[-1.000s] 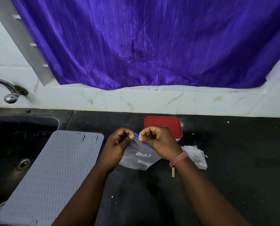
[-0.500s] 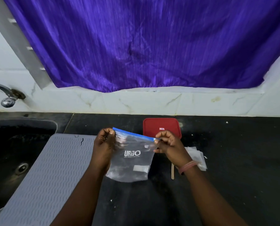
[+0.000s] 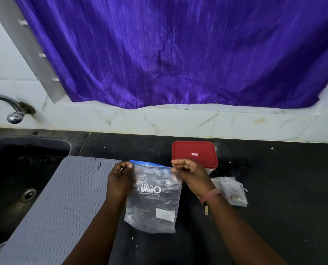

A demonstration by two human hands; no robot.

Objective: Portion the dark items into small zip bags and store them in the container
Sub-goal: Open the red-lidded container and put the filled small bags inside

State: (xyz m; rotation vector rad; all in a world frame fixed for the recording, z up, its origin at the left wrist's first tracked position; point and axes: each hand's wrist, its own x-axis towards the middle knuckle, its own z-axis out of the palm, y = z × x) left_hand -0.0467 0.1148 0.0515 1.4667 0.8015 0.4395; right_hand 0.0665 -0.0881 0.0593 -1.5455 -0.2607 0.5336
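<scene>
Your left hand (image 3: 121, 180) and right hand (image 3: 190, 174) each pinch a top corner of the clear zip bag (image 3: 153, 197), which hangs between them above the counter (image 3: 274, 188).

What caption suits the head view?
Both hands hold a clear zip bag by its top corners before a red-lidded container.
</scene>
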